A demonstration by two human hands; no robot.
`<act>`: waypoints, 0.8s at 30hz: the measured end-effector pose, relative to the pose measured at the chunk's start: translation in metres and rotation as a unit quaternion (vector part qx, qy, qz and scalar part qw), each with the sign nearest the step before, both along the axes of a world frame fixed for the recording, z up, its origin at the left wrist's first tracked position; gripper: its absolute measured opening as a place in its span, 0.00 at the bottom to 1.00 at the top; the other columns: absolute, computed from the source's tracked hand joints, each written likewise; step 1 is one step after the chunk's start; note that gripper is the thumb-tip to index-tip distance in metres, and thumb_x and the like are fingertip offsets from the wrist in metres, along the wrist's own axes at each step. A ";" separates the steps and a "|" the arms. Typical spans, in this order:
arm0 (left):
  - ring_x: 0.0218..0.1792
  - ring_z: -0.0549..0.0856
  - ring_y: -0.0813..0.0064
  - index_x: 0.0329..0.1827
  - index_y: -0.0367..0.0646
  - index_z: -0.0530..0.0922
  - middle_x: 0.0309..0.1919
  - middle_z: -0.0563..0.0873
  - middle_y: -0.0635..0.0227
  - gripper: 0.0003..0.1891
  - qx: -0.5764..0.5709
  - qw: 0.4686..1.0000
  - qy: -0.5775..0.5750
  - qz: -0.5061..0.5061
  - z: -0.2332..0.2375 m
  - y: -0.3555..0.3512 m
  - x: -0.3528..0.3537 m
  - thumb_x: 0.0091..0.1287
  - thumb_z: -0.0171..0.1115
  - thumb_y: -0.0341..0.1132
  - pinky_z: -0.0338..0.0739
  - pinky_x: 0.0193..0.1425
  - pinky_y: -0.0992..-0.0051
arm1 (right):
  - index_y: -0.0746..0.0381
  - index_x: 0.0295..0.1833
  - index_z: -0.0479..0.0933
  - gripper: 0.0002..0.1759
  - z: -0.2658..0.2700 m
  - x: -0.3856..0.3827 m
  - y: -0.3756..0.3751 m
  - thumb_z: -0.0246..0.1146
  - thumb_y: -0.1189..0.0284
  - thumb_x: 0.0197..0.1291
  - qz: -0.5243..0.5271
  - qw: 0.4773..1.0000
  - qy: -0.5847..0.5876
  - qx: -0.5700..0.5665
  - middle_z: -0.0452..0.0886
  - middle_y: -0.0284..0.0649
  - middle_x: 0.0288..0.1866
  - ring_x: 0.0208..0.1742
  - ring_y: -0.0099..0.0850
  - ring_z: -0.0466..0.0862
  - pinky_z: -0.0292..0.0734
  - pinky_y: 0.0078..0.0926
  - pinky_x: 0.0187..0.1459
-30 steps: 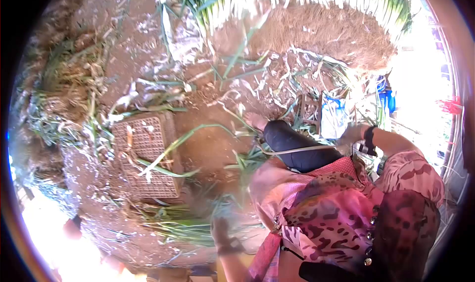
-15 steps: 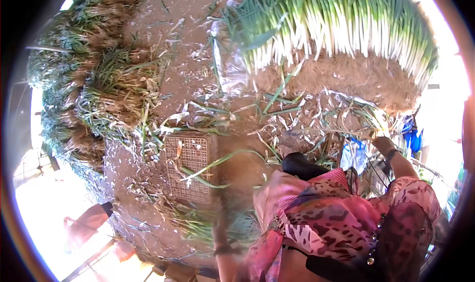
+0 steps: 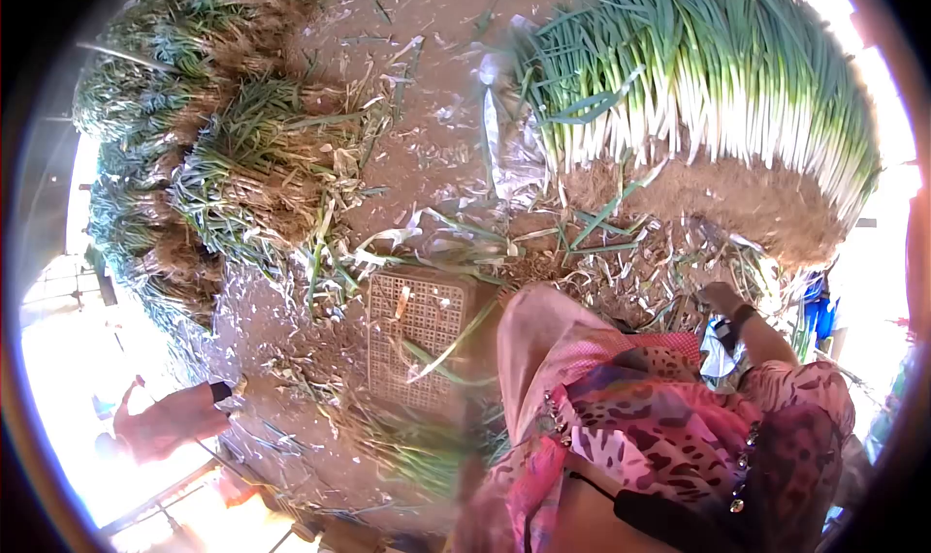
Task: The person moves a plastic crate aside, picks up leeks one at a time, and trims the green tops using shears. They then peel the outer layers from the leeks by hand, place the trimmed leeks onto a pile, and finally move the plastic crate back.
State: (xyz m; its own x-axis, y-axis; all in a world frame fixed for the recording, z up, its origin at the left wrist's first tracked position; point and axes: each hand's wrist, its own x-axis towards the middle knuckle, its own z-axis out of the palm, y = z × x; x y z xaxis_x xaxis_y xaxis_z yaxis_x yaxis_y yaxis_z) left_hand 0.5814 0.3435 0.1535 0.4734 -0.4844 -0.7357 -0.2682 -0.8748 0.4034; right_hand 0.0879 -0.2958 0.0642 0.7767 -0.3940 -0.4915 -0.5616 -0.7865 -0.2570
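Note:
My right hand (image 3: 720,299), with a dark band at the wrist, is low over the littered ground at the right. Its fingers look curled, and whatever they hold is hidden. Loose peeled leaves and stalks (image 3: 669,286) lie around it. My left hand (image 3: 469,471) is a motion smear beside my clothing at the lower middle, so its fingers cannot be made out. Near it are loose green leaves (image 3: 427,461) and an upturned plastic crate (image 3: 415,335). A long row of green onions (image 3: 679,107), white stems and roots toward me, lies beyond my right hand.
Heaps of unpeeled green onions (image 3: 257,165) line the left side. A crumpled clear plastic sheet (image 3: 509,131) lies by the onion row. Another person's sleeved arm (image 3: 179,422) shows at the lower left. Blue material (image 3: 819,311) is at the right.
The view has shifted, with the crate and onions appearing farther right. My right hand has moved left and down, away from the pale stalks. My left arm has drawn in toward my body, blurred.

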 end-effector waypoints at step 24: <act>0.28 0.76 0.85 0.48 0.40 0.84 0.29 0.83 0.76 0.16 -0.090 0.936 0.121 0.318 0.035 -0.370 0.338 0.73 0.62 0.45 0.70 0.32 0.79 | 0.53 0.46 0.85 0.12 -0.031 0.196 -0.025 0.64 0.77 0.57 -0.127 0.978 -0.050 0.155 0.85 0.42 0.38 0.41 0.41 0.86 0.84 0.34 0.42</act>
State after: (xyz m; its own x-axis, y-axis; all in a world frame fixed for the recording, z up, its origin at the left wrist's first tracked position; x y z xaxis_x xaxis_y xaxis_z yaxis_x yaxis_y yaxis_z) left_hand 0.9196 -0.0261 0.1890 0.5378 -0.2876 -0.7925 0.4022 -0.7387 0.5409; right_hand 0.2843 -0.3205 0.0332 0.7230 -0.4246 -0.5450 -0.6890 -0.5003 -0.5243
